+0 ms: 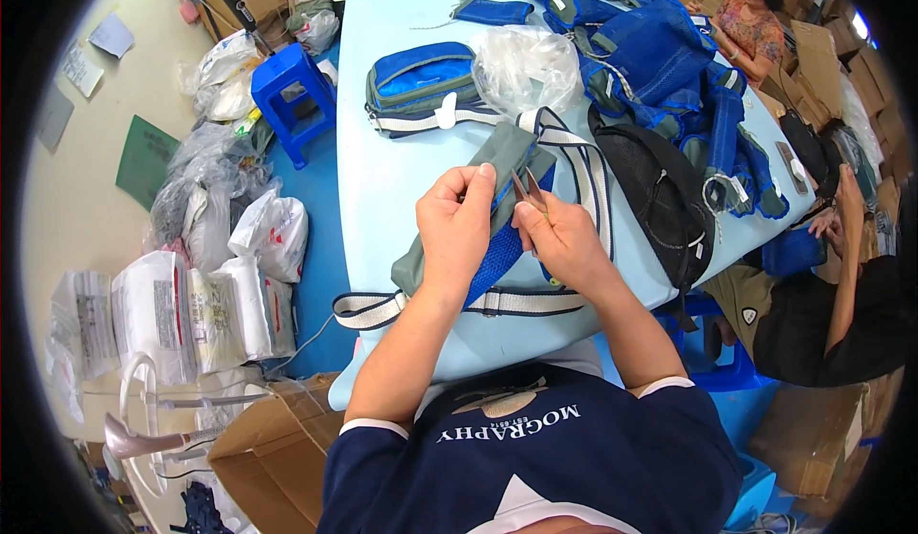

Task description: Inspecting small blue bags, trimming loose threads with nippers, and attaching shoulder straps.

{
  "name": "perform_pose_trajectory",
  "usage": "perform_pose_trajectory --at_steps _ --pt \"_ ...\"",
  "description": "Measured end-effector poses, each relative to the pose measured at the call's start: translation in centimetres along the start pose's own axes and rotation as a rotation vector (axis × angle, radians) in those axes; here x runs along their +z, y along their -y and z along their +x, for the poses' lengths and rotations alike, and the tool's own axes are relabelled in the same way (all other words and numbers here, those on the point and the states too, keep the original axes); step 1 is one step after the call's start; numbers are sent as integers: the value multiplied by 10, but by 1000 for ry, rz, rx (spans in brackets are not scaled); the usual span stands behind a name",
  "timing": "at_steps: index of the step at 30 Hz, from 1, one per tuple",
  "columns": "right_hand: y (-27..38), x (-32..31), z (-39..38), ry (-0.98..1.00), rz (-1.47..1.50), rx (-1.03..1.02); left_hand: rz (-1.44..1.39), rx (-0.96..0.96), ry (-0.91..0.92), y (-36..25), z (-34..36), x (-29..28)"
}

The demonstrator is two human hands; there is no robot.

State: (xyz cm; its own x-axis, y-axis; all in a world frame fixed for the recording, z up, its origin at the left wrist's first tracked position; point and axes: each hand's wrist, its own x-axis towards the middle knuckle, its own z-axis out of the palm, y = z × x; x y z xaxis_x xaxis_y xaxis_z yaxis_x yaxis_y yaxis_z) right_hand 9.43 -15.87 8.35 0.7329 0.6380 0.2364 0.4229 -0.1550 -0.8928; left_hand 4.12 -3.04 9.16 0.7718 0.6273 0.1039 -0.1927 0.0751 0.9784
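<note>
My left hand (457, 223) is closed on a grey-green and blue waist bag (501, 188), thumb on top of its edge. In my right hand (562, 238) is a small pair of thread snips (529, 190), the pointed blades standing up beside the bag's edge. A white strap with dark stripes (531, 302) runs from the bag across the table's near edge and loops up on the right. Beyond my hands lies another blue and grey waist bag (423, 77) with a striped strap. Blue mesh shows under my left hand.
A clear plastic bag (528, 65), a black bag (660, 199) and a heap of blue mesh bags (655, 51) lie on the light-blue table (368, 190). A blue stool (292, 94) and wrapped bundles (158, 309) stand left. Two people work at right; a cardboard box (277, 448) stands lower left.
</note>
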Motion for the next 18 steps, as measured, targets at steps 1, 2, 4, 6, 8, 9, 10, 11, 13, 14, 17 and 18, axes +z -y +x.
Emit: perform_pose_trajectory --at_steps 1,2,4,6,8,9,10,11,13,14,17,18 --pt "1 0 0 -1 -1 -1 16 23 4 1 -1 0" --pt "1 0 0 0 -1 7 16 24 4 1 -1 0" --pt "1 1 -2 -1 -3 15 8 72 4 2 -3 2" --pt "-2 8 -3 -56 119 -26 5 67 9 2 -2 2" --pt "-7 16 -6 -96 207 -61 3 60 16 -1 -3 3" --pt "-10 19 -6 -133 295 -97 -39 28 28 -5 -6 4" --pt "-15 22 -6 -135 295 -97 -80 -5 41 -7 -7 5" --pt "-21 26 -6 -157 339 -129 -79 -5 43 -4 -5 6" --pt "-22 30 -6 -173 382 -163 -153 -30 75 2 -2 2" --pt "-21 30 -6 -178 396 -160 -154 -29 74 1 -3 1" --pt "-14 23 -4 -140 320 -115 -167 -35 79 0 -1 3" --pt "-10 19 -4 -97 229 -75 -43 22 47 3 2 2"
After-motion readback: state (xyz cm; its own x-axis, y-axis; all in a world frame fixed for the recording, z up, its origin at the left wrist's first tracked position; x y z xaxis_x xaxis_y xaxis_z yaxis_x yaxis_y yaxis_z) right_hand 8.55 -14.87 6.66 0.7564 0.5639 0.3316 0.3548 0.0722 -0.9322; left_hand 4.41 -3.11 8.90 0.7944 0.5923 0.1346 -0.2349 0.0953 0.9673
